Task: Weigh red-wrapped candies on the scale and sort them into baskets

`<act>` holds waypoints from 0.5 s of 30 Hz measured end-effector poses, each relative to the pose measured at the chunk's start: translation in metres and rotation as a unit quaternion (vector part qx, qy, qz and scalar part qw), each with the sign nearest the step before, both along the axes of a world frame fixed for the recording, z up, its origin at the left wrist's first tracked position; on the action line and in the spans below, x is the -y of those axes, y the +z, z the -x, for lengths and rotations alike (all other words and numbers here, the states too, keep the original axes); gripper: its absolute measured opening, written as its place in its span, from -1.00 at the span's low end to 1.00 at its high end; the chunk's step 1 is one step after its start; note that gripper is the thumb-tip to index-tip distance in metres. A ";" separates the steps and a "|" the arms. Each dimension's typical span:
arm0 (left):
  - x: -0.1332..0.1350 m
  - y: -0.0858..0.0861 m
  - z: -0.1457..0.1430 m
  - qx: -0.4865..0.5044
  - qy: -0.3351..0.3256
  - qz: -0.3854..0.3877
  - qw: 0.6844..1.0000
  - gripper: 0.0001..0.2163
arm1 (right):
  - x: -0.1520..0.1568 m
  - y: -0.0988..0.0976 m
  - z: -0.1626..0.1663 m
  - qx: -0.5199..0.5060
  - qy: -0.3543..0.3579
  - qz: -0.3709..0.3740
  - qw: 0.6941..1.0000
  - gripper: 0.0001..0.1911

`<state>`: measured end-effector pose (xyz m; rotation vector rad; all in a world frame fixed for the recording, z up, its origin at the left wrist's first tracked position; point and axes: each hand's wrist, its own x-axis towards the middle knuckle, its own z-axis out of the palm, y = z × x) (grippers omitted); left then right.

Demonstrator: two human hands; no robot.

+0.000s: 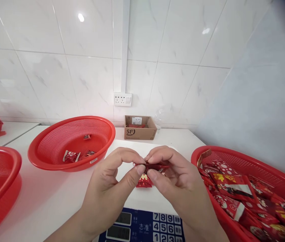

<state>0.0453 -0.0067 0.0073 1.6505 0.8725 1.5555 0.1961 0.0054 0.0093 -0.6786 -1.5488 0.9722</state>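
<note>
Both my hands meet above a white electronic scale (132,198) in the middle of the table. My left hand (112,188) and my right hand (175,181) each pinch one small red snack packet (154,167) between thumb and forefinger, holding it edge-on. Under it, on the scale's white platform, lies another red packet (143,182) with yellow print. To the right, a red mesh basket (235,161) is heaped with several similar red packets (235,191).
A second red mesh basket (56,161) at the back left holds a few packets (71,156). A third red basket (8,161) shows at the left edge. A small cardboard box (139,132) stands against the tiled wall under a socket (122,99). The scale's blue keypad (166,227) faces me.
</note>
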 end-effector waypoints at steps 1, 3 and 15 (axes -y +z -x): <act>0.000 0.000 0.000 -0.006 0.005 -0.003 1.000 -0.93 | 0.000 0.000 0.000 -0.004 0.001 0.000 1.000 -0.84; 0.002 0.000 -0.001 -0.016 0.010 -0.006 1.000 -0.93 | 0.000 0.000 0.000 -0.018 0.001 -0.001 1.000 -0.85; 0.008 0.001 -0.002 -0.004 0.014 -0.030 0.999 -0.89 | 0.000 -0.001 -0.004 -0.063 0.046 0.013 0.997 -0.77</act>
